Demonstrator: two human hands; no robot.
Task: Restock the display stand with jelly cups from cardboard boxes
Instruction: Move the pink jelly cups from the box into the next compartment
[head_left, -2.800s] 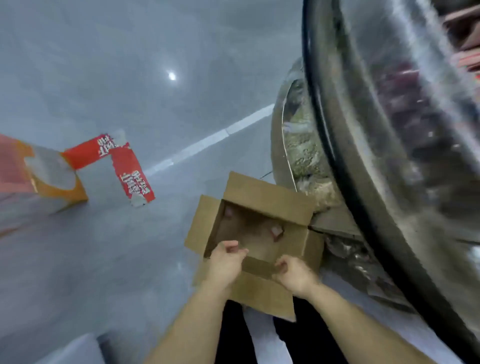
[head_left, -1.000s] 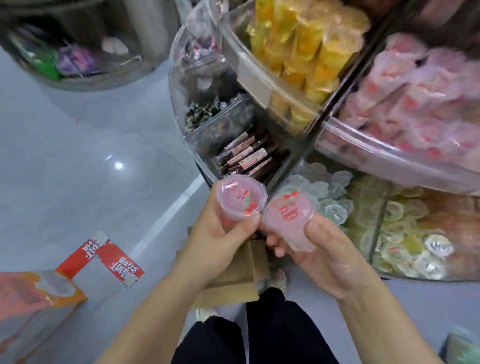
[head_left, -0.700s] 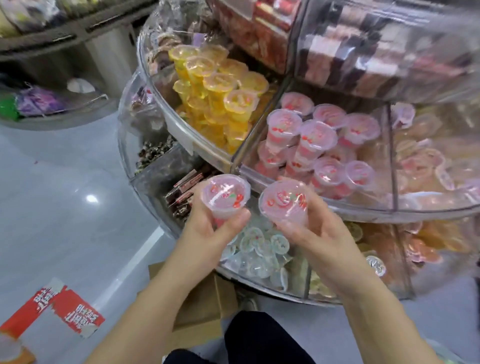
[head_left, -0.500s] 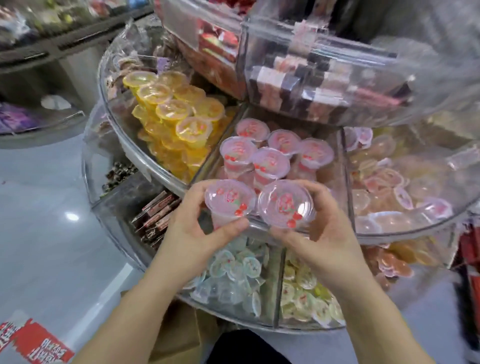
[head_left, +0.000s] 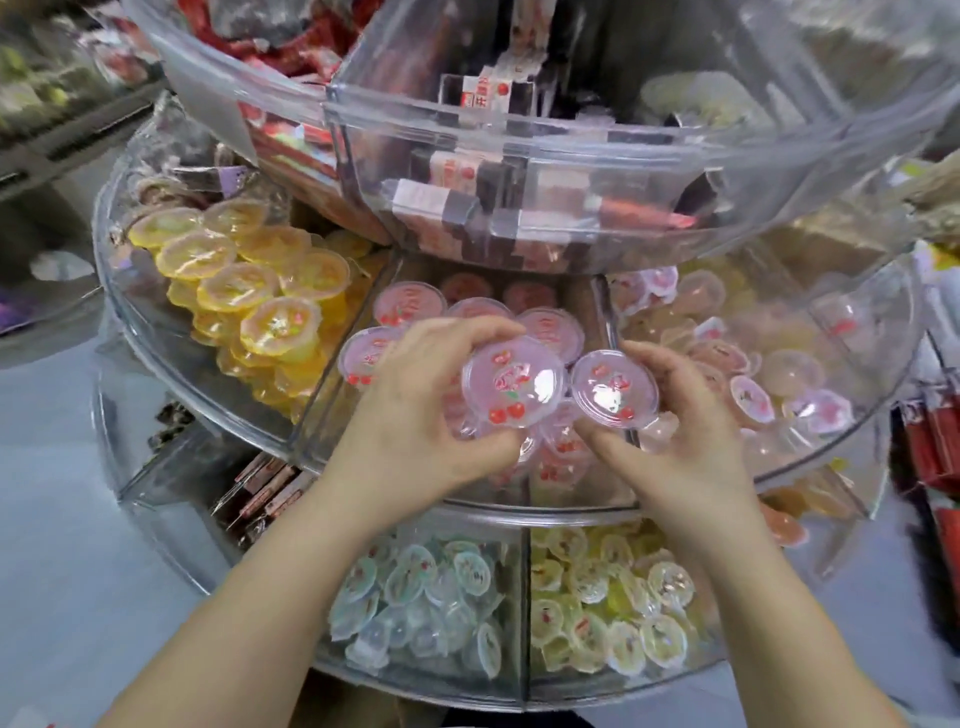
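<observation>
While hands (head_left: 550, 415) grip pink jelly cups (head_left: 511, 387) (cherry lids), above display stand (head_left: 291, 441)

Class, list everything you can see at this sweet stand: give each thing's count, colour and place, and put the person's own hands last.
display stand: one, clear plastic, round tiers split into compartments.
held jelly cups: two, pink with cherry lids, over the middle tier's centre compartment.
stocked pink jelly cups: several, pink, centre compartment behind the hands.
yellow jelly cups: many, yellow, middle tier left.
small pale pink cups: many, middle tier right.
pale blue cups: many, bottom tier, left of centre.
pale yellow cups: many, bottom tier right.
wrapped bars: many, white, pink and dark, top tier.
floor: grey, left.
left hand: holds one cup.
right hand: holds the other.
</observation>
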